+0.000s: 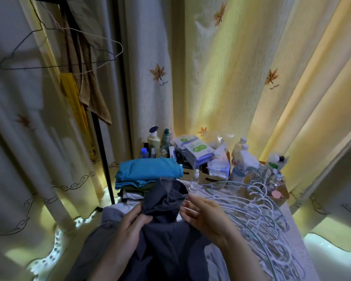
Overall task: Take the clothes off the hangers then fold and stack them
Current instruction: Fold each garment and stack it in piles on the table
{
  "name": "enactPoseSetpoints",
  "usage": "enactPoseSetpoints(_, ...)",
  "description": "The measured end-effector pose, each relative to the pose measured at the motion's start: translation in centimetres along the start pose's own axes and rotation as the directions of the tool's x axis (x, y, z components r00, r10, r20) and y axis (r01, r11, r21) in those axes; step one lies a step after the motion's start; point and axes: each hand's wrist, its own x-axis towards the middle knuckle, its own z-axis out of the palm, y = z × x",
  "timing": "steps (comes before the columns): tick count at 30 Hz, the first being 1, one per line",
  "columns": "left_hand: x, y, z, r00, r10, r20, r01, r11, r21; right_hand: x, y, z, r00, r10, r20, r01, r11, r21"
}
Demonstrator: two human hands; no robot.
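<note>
as left hand (130, 222) grips grey shirt (164, 199) (collar between hands), right hand (204, 214) pinches it.

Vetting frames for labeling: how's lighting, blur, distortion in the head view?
Head view: dim, backlit glow through the yellow curtain; curtain folds bend with wide-angle distortion toward the edges; left hand, right hand and dark grey shirt slightly soft, shirt detail lost in shadow.

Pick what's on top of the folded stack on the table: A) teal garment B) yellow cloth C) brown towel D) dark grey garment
A: the teal garment lies folded on top of the stack of folded clothes, while the dark grey garment is unfolded, gripped by the left hand with the right hand at its edge.
</note>
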Motion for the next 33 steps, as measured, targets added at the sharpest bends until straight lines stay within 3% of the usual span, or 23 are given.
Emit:
enactPoseSetpoints(5,-0.2,0.1,-0.5,0.997,-0.075,0.012,0.076,0.997,-0.021,0.3,0.0,1.2,0.997,0.074,-0.019,-0.071,0.992,0.102)
enactPoseSetpoints(10,-0.7,0.4,-0.7,0.996,-0.076,-0.051,0.077,0.997,0.013,0.4,-0.6,1.6,0.998,0.062,0.002,-0.062,0.998,0.02)
enactPoseSetpoints(16,-1.3,1.6,-0.2,0.999,-0.035,0.012,0.034,0.993,0.111,1.1,0.6,2.1,0.99,0.14,-0.008,-0.14,0.99,0.035)
enactPoseSetpoints(21,-1.1,1.8,-0.4,0.979,0.01,0.203,-0.083,0.93,0.359,1.9,3.0,3.2,0.993,0.086,-0.079,-0.075,0.987,0.141)
enactPoseSetpoints(24,-0.4,0.5,-0.6,0.93,0.017,0.367,-0.135,0.945,0.297,2.3,3.5,3.6,0.986,0.083,-0.142,-0.044,0.965,0.26)
enactPoseSetpoints(26,0.0,-0.2,-0.6,0.941,0.079,0.328,-0.189,0.929,0.319,2.3,3.6,3.8,0.986,0.097,-0.137,-0.054,0.956,0.288)
enactPoseSetpoints(29,0.6,-1.1,-0.2,0.974,0.178,0.137,-0.22,0.882,0.416,2.0,3.8,4.1,0.989,0.075,-0.13,-0.04,0.966,0.254)
enactPoseSetpoints(33,0.9,-1.7,0.0,0.99,0.137,0.042,-0.142,0.894,0.425,2.0,4.2,4.4,0.989,0.019,-0.145,0.004,0.988,0.155)
